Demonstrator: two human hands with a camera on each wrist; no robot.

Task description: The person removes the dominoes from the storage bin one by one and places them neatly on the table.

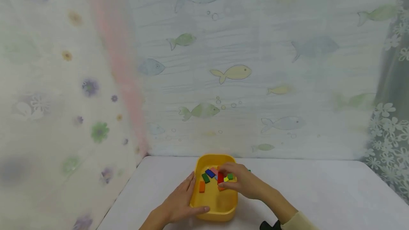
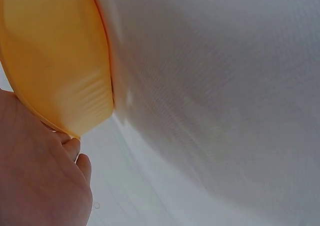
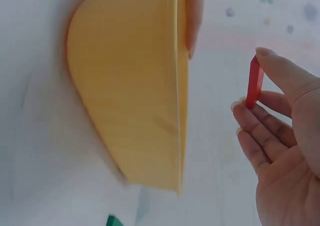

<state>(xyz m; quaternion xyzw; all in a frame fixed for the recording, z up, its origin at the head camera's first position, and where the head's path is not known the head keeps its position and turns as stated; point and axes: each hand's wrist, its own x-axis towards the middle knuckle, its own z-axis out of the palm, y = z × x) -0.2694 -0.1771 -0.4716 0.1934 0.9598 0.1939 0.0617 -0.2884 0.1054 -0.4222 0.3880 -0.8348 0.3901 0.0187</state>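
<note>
A yellow plastic tub (image 1: 212, 203) stands on the white table with several small coloured blocks inside. My right hand (image 1: 244, 184) is over its right side, pinching a red block (image 1: 220, 178) between thumb and fingertips. The right wrist view shows that red block (image 3: 255, 81) upright, above rim level. My left hand (image 1: 180, 201) rests against the tub's left side, fingers extended along it and thumb across the near-left rim. An orange block (image 1: 202, 186), a green block (image 1: 206, 178) and a blue block (image 1: 210, 173) lie on the tub's floor. My right fingers hide part of the pile.
Another green block (image 3: 114, 221) lies on the table just right of the tub. A white cloth (image 1: 313, 187) covers the table. Behind it hangs a fish-patterned curtain (image 1: 236, 116), with a flowered one (image 1: 64, 116) along the left. A black object (image 1: 270, 225) shows beside my right sleeve.
</note>
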